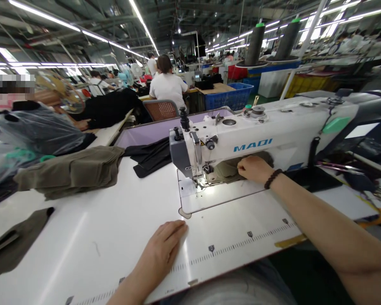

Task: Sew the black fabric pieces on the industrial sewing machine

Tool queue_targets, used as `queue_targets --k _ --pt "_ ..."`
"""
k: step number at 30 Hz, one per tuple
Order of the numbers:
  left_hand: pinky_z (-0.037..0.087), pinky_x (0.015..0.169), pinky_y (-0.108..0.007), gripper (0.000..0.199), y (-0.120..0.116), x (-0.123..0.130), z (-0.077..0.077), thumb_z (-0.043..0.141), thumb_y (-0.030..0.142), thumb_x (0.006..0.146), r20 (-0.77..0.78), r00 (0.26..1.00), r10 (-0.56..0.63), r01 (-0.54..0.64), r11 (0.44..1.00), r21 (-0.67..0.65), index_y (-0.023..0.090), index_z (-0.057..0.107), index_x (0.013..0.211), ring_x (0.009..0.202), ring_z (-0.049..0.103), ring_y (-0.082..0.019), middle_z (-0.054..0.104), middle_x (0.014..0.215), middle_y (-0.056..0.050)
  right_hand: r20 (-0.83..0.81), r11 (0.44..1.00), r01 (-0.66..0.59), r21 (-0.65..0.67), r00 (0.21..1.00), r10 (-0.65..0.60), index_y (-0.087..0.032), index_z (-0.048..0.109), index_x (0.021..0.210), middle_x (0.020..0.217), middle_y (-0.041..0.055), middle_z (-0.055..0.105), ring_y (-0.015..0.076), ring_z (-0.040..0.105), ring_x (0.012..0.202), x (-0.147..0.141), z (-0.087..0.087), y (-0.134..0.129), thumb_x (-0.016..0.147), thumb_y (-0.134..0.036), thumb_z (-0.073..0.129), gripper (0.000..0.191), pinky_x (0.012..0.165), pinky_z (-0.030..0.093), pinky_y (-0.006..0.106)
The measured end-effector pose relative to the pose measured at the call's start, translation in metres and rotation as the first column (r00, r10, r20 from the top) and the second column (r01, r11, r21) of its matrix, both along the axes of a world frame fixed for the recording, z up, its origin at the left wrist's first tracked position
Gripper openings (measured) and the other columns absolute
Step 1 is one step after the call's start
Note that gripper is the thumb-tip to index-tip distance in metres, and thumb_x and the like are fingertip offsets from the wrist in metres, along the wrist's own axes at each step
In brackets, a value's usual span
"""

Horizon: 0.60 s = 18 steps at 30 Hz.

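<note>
A white sewing machine [254, 140] stands at the right, its needle area lit. Under its arm, behind the needle, lies olive fabric [226, 168]. My right hand [254, 168] reaches in beneath the arm, fingers closed in a pinch on the right end of that cloth. My left hand [165, 245] rests flat on the white table [114, 228], fingers stretched out and nothing in them. It lies in front of the metal needle plate [190, 201], close to its near corner.
Folded olive cloth pieces [72, 169] lie at the left, and black pieces [152, 156] sit behind the needle area. Another dark olive piece [15, 245] is at the left edge. A printed ruler scale [231, 242] runs along the front. Other people work beyond, one in white [168, 87].
</note>
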<state>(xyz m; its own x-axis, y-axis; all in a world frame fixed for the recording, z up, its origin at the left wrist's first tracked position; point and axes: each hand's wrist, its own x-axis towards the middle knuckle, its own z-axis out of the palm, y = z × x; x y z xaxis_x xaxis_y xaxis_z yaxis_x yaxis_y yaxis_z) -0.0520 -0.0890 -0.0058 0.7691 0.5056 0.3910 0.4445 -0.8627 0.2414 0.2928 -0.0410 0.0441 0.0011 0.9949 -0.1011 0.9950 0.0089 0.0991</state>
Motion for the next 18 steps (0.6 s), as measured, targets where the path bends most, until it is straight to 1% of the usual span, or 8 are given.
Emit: queue_targets --k 5,10,15,18 --pt "0.05 0.083 -0.03 0.032 -0.001 0.0 -0.001 0.036 0.009 0.085 -0.015 1.0 0.009 -0.009 1.0 -0.019 0.016 0.053 0.111 0.096 0.056 -0.018 0.057 0.107 -0.01 -0.065 0.997 0.026 -0.071 0.997 -0.031 -0.013 0.058 0.081 0.081 0.003 0.06 0.0134 0.056 0.076 0.004 0.01 0.0 0.085 -0.037 0.048 0.026 0.074 0.045 0.034" --pt "0.051 0.081 -0.031 0.029 -0.002 0.004 0.003 0.036 0.011 0.086 0.016 1.0 0.013 -0.013 1.0 -0.005 0.015 0.055 0.107 0.092 0.057 -0.018 0.059 0.102 -0.01 -0.146 0.986 0.035 -0.164 0.988 -0.059 -0.014 0.059 0.08 0.079 0.0019 0.06 0.0131 0.057 0.074 0.008 0.016 0.004 0.086 -0.039 0.047 0.028 0.072 0.046 0.033" --pt "0.051 0.083 -0.033 0.029 -0.002 0.005 0.005 0.036 0.012 0.085 0.004 1.0 0.022 -0.022 1.0 -0.02 0.016 0.057 0.104 0.092 0.057 -0.018 0.059 0.102 -0.01 -0.253 0.963 0.024 -0.27 0.963 -0.095 -0.013 0.059 0.087 0.08 0.0012 0.061 0.0115 0.057 0.069 0.022 0.013 0.011 0.086 -0.038 0.047 0.027 0.065 0.048 0.03" --pt "0.05 0.084 -0.033 0.029 -0.002 0.004 0.005 0.035 0.012 0.086 -0.009 1.0 0.023 -0.023 0.999 -0.037 0.015 0.057 0.105 0.093 0.057 -0.018 0.058 0.103 -0.01 -0.277 0.966 0.036 -0.256 0.955 -0.109 -0.013 0.057 0.091 0.082 0.0018 0.061 0.0109 0.057 0.068 0.026 0.009 0.012 0.087 -0.037 0.045 0.027 0.064 0.048 0.03"
